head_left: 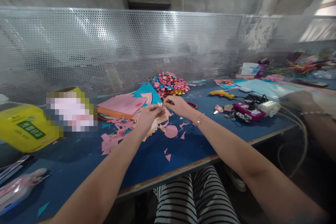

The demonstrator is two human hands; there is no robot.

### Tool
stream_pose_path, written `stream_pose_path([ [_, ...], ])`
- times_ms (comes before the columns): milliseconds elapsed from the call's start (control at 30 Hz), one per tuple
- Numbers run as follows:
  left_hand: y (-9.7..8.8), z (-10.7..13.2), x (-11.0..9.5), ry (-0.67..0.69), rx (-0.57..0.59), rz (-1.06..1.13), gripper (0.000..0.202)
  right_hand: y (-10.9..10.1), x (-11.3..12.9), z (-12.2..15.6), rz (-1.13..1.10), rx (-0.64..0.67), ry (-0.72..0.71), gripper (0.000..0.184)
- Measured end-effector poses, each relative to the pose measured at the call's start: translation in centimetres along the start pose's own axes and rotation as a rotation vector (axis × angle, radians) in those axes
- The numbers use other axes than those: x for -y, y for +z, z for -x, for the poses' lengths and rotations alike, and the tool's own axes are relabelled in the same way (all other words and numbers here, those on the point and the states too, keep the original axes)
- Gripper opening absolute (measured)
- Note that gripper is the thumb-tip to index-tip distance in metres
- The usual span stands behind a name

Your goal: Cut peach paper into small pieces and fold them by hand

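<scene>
Over the blue table [157, 168], both my hands meet with their fingertips pinched together. A small peach paper piece [160, 105] shows between the fingers; its exact shape is partly hidden. My left hand [149, 113] is closed on its left side. From the right, my right hand [177, 106] pinches at it with thumb and forefinger. Beneath them lie peach paper cuttings [154, 128] and a round pink paper [171, 131]. Pink scraps [115, 134] are scattered to the left. Red scissor-like handles [193, 105] show just behind my right hand.
A stack of coloured paper [119, 105] and a heap of folded paper pieces [169, 83] lie behind. To the right are a yellow glue gun [222, 93] and a purple power strip [245, 112]. A yellow bag [26, 126] stands left. Another person's arm [319, 119] reaches in at right.
</scene>
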State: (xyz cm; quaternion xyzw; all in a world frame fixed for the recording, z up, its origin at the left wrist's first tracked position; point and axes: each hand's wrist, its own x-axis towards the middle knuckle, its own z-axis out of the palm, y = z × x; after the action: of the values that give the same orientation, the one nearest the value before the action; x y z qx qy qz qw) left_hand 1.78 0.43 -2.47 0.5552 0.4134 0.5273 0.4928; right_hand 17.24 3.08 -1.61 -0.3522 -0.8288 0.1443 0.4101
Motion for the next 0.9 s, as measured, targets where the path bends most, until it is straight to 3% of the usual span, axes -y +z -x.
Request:
stream_pose_path([
  [400,0.45,0.46,-0.53,-0.046,-0.009,0.077,0.021,0.0,0.43,0.08,-0.001,-0.007,0.003,0.015],
  [667,0.49,0.42,-0.63,-0.025,0.01,0.0,0.013,-0.02,0.43,0.09,0.013,-0.022,-0.018,0.013],
  [900,0.42,0.38,-0.42,-0.016,-0.029,-0.002,0.008,0.42,0.25,0.07,-0.111,-0.043,0.054,0.019],
])
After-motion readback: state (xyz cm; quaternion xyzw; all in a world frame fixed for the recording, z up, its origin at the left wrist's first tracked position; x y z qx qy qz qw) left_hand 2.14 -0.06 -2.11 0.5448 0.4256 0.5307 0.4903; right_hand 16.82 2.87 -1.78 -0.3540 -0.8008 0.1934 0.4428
